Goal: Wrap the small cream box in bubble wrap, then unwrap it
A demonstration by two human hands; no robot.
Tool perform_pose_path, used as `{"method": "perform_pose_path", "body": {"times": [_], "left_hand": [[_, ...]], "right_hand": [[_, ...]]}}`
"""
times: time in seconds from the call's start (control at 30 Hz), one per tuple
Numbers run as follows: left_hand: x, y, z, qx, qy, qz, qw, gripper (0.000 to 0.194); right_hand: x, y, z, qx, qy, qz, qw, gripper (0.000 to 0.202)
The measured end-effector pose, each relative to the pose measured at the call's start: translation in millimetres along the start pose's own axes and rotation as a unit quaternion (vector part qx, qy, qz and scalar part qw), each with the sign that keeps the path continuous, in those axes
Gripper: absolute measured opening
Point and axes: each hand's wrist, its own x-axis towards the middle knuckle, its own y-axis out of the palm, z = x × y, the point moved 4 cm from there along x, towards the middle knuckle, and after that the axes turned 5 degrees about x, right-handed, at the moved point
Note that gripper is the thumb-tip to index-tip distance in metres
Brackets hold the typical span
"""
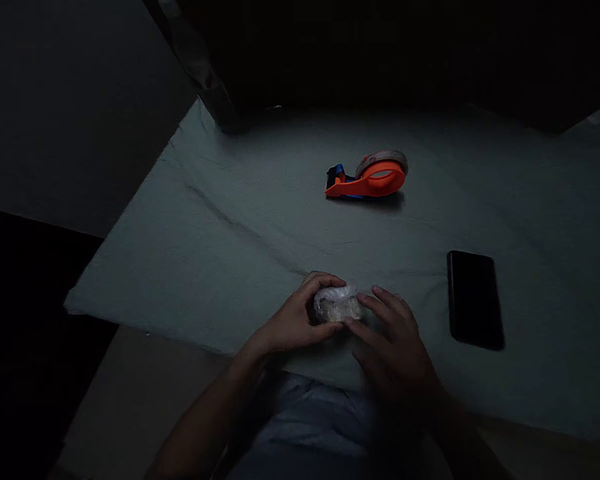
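A small bundle in clear, crinkled plastic (339, 305) lies near the front edge of the cloth-covered surface. Around its left side my left hand (300, 313) is wrapped, thumb below and fingers above. At the bundle's right side is my right hand (393, 333), its fingers apart and their tips touching or very close to the plastic. What is inside the plastic is too dim to make out.
An orange tape dispenser (375, 181) with a roll of tape sits further back. To the right lies a black phone (475, 300). The pale cloth (180, 267) has creases. A dark post (210, 93) stands at the back left.
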Motion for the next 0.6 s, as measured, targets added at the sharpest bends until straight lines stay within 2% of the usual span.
{"method": "perform_pose_path", "body": {"times": [0.17, 0.3, 0.37, 0.5, 0.6], "left_hand": [[20, -8.0, 22, 0.083, 0.046, 0.003, 0.995, 0.053], [16, -12.9, 35, 0.244, 0.048, -0.005, 0.969, 0.087], [13, -12.5, 40, 0.303, 0.046, 0.0, 0.952, 0.095], [12, -8.1, 43, 0.321, 0.062, 0.002, 0.945, 0.084], [13, -6.8, 41, 0.301, 0.082, -0.018, 0.95, 0.072]], "right_hand": [[-12, -8, -18, 0.054, 0.101, -0.087, 0.99, 0.023], [-22, -4, -27, 0.054, 0.142, -0.107, 0.983, 0.025], [-26, -1, -32, 0.05, 0.163, -0.115, 0.979, 0.029], [-26, 0, -35, 0.027, 0.183, -0.121, 0.975, 0.032], [-17, 1, -29, 0.019, 0.145, -0.098, 0.984, 0.037]]}}
